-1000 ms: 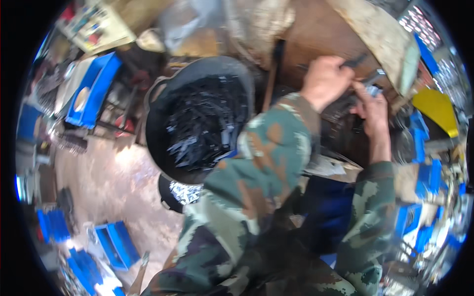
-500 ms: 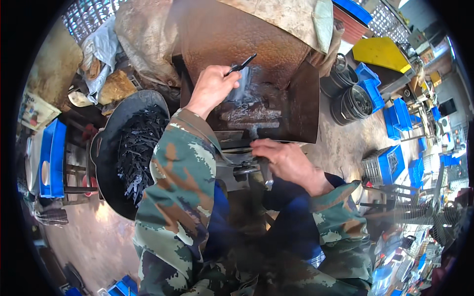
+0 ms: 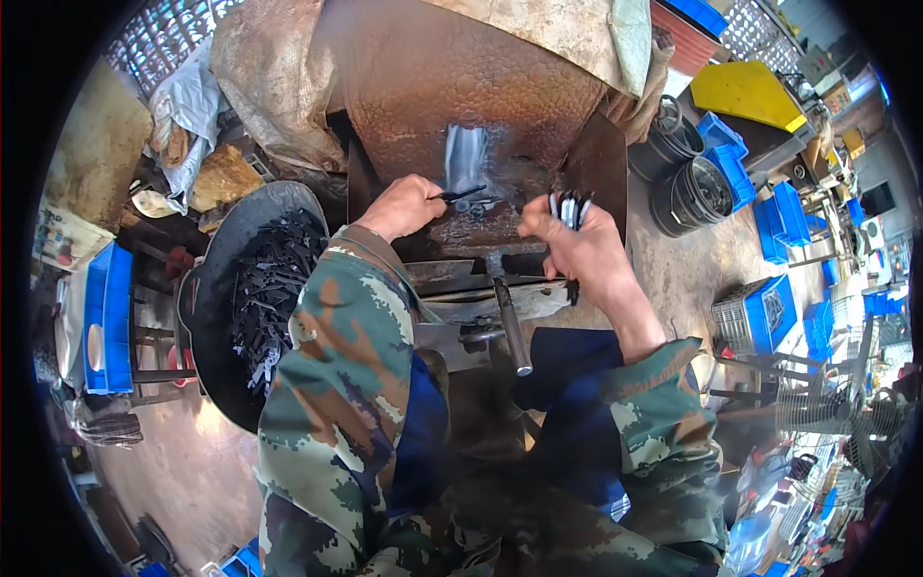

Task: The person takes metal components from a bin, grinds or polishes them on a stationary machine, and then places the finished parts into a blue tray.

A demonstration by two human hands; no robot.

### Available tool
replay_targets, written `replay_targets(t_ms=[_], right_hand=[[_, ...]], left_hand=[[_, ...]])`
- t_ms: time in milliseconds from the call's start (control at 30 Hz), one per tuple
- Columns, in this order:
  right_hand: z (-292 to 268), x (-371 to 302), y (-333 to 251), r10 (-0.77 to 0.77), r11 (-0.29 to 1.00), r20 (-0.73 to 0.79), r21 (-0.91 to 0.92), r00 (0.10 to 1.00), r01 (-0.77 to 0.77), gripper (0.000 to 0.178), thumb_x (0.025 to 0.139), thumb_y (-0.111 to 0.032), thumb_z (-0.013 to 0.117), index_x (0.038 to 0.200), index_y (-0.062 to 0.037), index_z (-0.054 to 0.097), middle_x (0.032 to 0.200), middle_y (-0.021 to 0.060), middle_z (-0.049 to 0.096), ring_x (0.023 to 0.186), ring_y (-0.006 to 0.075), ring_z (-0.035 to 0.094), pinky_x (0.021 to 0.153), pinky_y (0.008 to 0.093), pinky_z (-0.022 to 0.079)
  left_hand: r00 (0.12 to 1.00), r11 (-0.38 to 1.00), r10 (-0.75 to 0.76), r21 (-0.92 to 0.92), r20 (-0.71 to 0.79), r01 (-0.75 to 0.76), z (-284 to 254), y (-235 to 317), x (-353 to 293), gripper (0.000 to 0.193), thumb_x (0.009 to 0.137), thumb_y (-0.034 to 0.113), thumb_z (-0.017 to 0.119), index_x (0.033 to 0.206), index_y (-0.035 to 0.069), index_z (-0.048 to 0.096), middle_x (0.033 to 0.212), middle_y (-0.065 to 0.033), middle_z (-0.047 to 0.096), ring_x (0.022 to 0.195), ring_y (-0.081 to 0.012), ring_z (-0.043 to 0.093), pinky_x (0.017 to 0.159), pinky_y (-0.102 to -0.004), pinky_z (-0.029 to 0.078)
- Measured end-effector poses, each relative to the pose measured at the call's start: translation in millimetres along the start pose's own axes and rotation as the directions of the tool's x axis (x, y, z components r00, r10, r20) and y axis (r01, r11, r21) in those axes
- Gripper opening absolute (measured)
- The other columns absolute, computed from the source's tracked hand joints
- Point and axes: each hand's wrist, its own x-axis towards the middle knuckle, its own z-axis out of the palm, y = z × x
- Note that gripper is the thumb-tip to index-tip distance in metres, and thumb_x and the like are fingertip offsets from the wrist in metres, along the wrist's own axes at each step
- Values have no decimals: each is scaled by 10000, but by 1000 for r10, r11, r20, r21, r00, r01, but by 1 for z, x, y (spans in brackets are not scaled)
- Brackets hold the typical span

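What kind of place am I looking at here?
Probably a small workshop, perhaps for metalwork: there's a rust-brown, open-fronted enclosure before the person, a large dark tub holding many thin dark strips, and blue plastic bins on both sides.

I record one head-worn fisheye view, facing steeply downward from above, with the left hand (image 3: 399, 208) and right hand (image 3: 588, 254) at close range near centre; toward the curved rim, straight edges seem bent.
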Motion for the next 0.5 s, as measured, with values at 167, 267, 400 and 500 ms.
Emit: replay_targets(t_ms=[167, 267, 400, 500], right_hand=[[2, 17, -5, 16, 918, -147, 394, 989, 43, 186, 967, -198, 629, 1001, -16, 619, 857, 81, 689, 438, 80, 429, 479, 273, 462], [11, 28, -3, 17, 890, -197, 450, 980, 75, 211, 978, -208, 608, 1034, -5, 606, 916, 102, 686, 449, 95, 434, 497, 287, 471], [18, 33, 2, -4, 854, -205, 509, 979, 110, 236, 982, -204, 599, 1102, -1, 595, 994, 114, 676, 467, 107, 454, 476, 296, 489], [9, 26, 7, -79, 843, -237, 503, 968, 192, 297, 971, -187, 623, 1178, 21, 577, 1007, 110, 672, 474, 94, 470, 462, 273, 492]], left_hand=[[992, 998, 15, 62, -129, -7, -2, 0, 5, 242, 887, 212, 635, 1024, 29, 715, 856, -159, 712, 853, -304, 672, 809, -371, 494], [987, 991, 58, -109, -152, -75, -12, 9, 5, 228, 908, 202, 615, 991, 15, 717, 812, -88, 716, 789, -209, 649, 771, -334, 487], [989, 869, 103, -475, -104, -140, -19, 60, -18, 213, 953, 202, 588, 967, 35, 720, 756, 18, 678, 630, -62, 499, 594, -239, 397], [995, 761, 100, -642, -24, -92, 2, 95, -20, 206, 972, 217, 586, 991, 60, 719, 737, 40, 656, 567, -22, 390, 515, -201, 299]])
